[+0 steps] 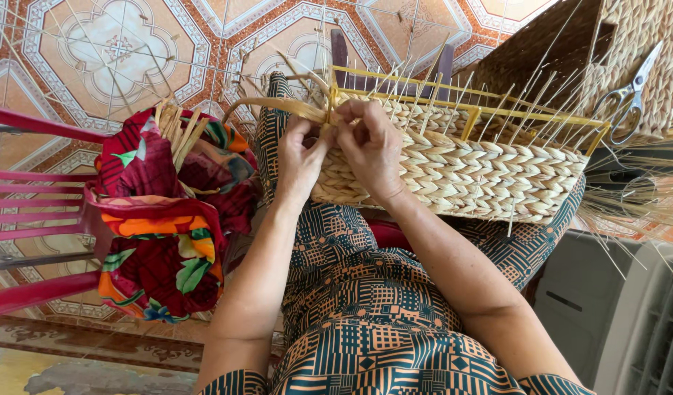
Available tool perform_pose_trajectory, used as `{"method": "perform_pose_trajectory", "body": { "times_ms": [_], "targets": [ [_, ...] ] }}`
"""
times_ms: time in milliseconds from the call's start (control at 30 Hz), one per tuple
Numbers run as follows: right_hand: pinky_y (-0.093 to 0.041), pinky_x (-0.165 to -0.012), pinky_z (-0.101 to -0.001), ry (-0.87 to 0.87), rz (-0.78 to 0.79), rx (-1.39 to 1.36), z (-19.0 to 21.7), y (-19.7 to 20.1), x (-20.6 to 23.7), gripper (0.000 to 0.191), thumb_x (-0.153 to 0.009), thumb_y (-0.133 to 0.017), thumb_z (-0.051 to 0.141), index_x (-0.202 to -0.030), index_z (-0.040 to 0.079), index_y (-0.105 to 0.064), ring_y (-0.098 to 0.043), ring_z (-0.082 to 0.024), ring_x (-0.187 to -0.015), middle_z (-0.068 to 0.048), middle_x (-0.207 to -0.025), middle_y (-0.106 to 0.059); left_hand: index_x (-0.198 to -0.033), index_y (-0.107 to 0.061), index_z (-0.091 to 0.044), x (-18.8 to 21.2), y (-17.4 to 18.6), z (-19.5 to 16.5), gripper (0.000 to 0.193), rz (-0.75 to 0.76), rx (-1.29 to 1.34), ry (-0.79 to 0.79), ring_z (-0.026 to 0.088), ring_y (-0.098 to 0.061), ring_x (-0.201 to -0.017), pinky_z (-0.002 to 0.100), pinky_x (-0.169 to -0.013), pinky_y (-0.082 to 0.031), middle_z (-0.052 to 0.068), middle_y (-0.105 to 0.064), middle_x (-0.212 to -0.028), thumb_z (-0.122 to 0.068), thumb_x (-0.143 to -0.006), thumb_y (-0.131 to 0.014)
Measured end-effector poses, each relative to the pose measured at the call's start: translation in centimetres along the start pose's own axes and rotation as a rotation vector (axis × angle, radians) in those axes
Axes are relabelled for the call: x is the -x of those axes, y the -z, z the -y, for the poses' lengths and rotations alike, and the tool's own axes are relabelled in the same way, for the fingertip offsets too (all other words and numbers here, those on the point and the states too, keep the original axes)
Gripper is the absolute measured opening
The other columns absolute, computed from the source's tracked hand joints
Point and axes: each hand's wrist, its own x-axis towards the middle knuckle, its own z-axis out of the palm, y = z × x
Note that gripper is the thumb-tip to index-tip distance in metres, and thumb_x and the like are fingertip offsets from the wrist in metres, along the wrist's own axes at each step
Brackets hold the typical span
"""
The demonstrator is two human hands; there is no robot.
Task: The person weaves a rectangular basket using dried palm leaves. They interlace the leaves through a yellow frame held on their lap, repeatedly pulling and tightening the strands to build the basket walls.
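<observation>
Left hand [301, 157] and right hand [371, 146] pinching a flat straw strand [278, 107] at the rim of a half-woven basket [461, 175] lying on the lap, fingers closing narrow around the strand, scissors [629, 99] resting well right of the fingers, floral cloth bundle [168, 219] sitting left

Fingertips of the left hand [301, 157] and right hand [371, 143] buried in the weave at the half-woven basket [453, 172] rim, grip unclear. Basket underside hidden against the lap. Finished basket [629, 44] cut off by the upper right edge. Red chair [29, 183] cropped at left. Scissors [627, 99] blades partly sunk behind straw.
</observation>
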Motion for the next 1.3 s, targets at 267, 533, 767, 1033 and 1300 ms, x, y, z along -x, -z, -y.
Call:
{"method": "perform_pose_trajectory", "body": {
  "times_ms": [267, 533, 767, 1033, 1300],
  "targets": [
    [-0.056, -0.067, -0.0256, 0.124, 0.104, 0.242, -1.5, 0.9, -0.5, 0.019, -0.093, -0.076, 0.006, -0.111, 0.007, -0.067, -0.069, -0.012, -0.074, -0.008, -0.094, -0.071, -0.111, -0.069, 0.001, 1.1, -1.8, -0.6, 0.014, -0.161, 0.057, -0.106, 0.008, -0.062, -0.079, 0.024, -0.069, -0.054, 0.004, -0.061, -0.101, -0.003, -0.098, -0.072],
    [-0.051, -0.072, -0.0239, -0.275, 0.157, -0.582, -2.7, 2.1, 0.2, 0.010, -0.105, -0.062, -0.002, -0.115, -0.002, -0.062, -0.060, -0.008, -0.083, -0.007, -0.099, -0.065, -0.135, -0.060, -0.003, 3.2, -2.3, -3.3, 0.033, -0.274, -0.178, -0.418, 0.020, -0.066, -0.100, 0.031, -0.089, -0.055, 0.010, -0.061, -0.114, 0.002, -0.103, -0.064],
    [-0.056, -0.069, -0.0184, -0.455, 0.394, -0.354, -2.3, 4.8, -0.6, 0.040, -0.090, -0.069, 0.002, -0.128, 0.007, -0.057, -0.067, -0.005, -0.079, -0.002, -0.094, -0.072, -0.137, -0.063, -0.009, 1.2, -0.2, -5.2, 0.034, -0.084, -0.503, -0.632, 0.027, -0.069, -0.107, 0.039, -0.091, -0.057, 0.009, -0.065, -0.117, 0.000, -0.105, -0.064],
    [-0.053, -0.081, -0.0261, -0.565, 0.387, -0.852, -2.9, 8.3, 3.0, 0.020, -0.089, -0.067, -0.003, -0.106, 0.006, -0.062, -0.063, -0.010, -0.088, -0.002, -0.102, -0.072, -0.110, -0.063, -0.006, -2.2, 2.2, -7.0, 0.018, 0.301, -0.711, -0.874, 0.027, -0.068, -0.101, 0.035, -0.088, -0.061, 0.008, -0.063, -0.111, 0.000, -0.094, -0.068],
    [-0.048, -0.091, -0.0328, -0.366, 0.433, -0.586, -2.3, 9.9, 5.0, 0.014, -0.096, -0.065, -0.008, -0.094, 0.005, -0.071, -0.059, -0.015, -0.095, -0.003, -0.099, -0.067, -0.108, -0.057, -0.005, -4.5, 2.5, -8.3, 0.016, 0.621, -0.743, -0.643, 0.024, -0.069, -0.091, 0.032, -0.079, -0.063, 0.008, -0.069, -0.090, 0.001, -0.096, -0.064]
  ]
}}
